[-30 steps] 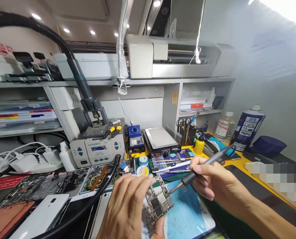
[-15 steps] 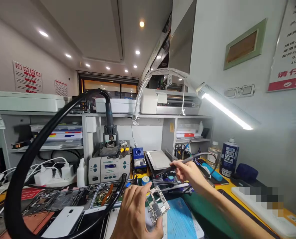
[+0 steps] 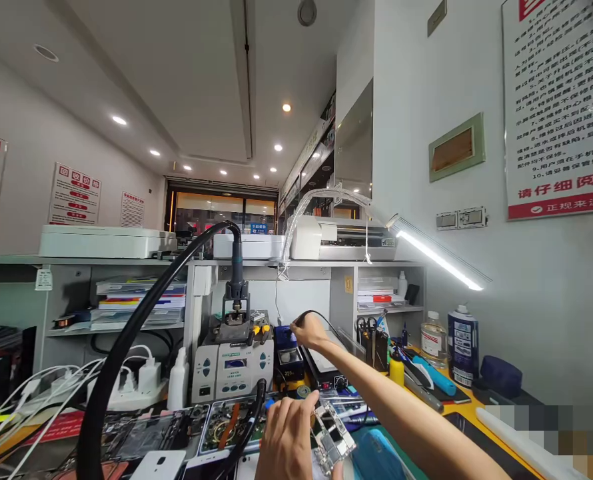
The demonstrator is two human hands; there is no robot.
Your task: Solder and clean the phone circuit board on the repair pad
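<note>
My left hand [image 3: 287, 433] is closed on a phone logic board [image 3: 334, 437] with silvery shields, gripped by its edges between thumb and fingers above the bench. Farther back, my right hand [image 3: 310, 331] is closed round the handle of a soldering iron, mostly hidden by the fingers, with its dark cable [image 3: 319, 313] arching behind the hand. This hand is at the blue and black soldering station [image 3: 290, 367]. I cannot see whether the iron's tip touches the station. Below the board lies a blue mat [image 3: 376, 457].
A hot air station [image 3: 234, 373] stands left of the soldering station, its thick black hose [image 3: 141, 320] looping across the left. A white bottle [image 3: 178, 380], a white phone [image 3: 159, 465] and opened devices crowd the left. Bottles and a spray can [image 3: 463, 347] stand right, under a lit lamp [image 3: 439, 260].
My right hand has moved left and away from me with the soldering iron, up to the soldering station. The left hand still holds the logic board. The view has tilted up.
</note>
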